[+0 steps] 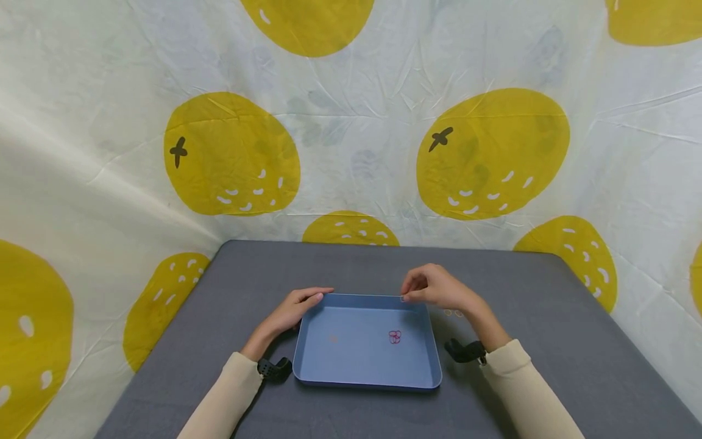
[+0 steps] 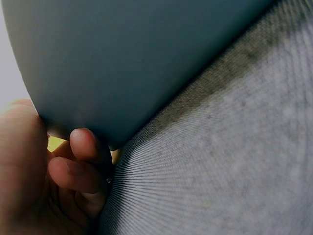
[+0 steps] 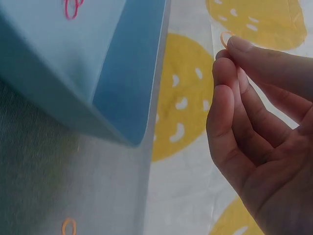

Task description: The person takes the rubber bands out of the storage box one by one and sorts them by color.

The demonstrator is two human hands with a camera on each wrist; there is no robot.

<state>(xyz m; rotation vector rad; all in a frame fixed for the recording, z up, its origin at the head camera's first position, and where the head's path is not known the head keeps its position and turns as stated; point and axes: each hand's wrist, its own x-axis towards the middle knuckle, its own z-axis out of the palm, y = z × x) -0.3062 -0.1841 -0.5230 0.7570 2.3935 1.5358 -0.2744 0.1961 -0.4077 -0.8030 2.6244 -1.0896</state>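
Observation:
A blue rectangular tray lies on the table. My left hand holds its far left corner, thumb along the rim; in the left wrist view the curled fingers press against the outer wall. Above the far right corner, my right hand pinches a small orange rubber band between thumb and fingertips. Several pink rubber bands lie together in the right half of the tray, and a faint orange band lies in the left half.
To the right of the tray, loose orange rubber bands lie on the grey table cloth, below my right wrist. A white curtain printed with yellow fruit hangs behind the table's far edge. Each wrist wears a black band.

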